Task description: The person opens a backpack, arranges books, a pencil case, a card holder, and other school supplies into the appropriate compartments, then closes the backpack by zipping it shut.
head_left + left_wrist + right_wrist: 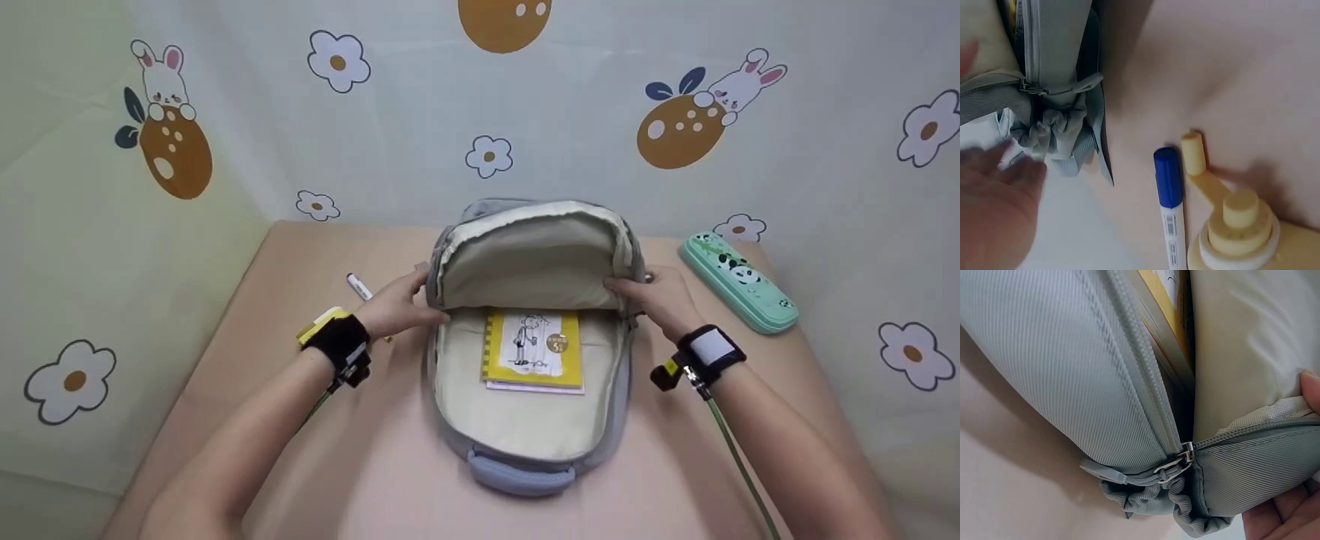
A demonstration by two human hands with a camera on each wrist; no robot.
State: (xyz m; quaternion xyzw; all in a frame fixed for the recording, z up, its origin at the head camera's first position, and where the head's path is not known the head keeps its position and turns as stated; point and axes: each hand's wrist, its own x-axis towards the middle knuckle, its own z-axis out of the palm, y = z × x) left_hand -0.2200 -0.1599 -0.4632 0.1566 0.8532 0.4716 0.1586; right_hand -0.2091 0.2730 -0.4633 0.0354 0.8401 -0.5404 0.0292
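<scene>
Backpack (531, 262): it is lying on the table (330, 465) at the centre of the head view, its flap standing raised and its padded handle (520, 475) facing the bottom edge. Your right hand (670, 297), right of centre, is pinching the flap edge: the thumb is pressing the inner lining, the fingers are curling behind the outer fabric. Your left hand (396, 307), left of centre, is holding thumb and fingers apart about the opposite edge; you cannot tell whether they are touching it.

The yellow booklet (531, 349), lying inside over a paler item (534, 388), is showing a line-drawn figure and a brown roundel whose characters are too small to read. The blue-capped marker (1170, 209), lower centre of the left wrist view, is carrying barcode-like print. Beside it, a yellow crank device (1240, 226) is displaying a cylindrical knob and white ring.

The right wrist view is showing ribbed grey fabric, smooth cream lining and a metal zip slider (1188, 452). The rounded mint case (740, 283), right of the head view, is bearing a panda motif.
</scene>
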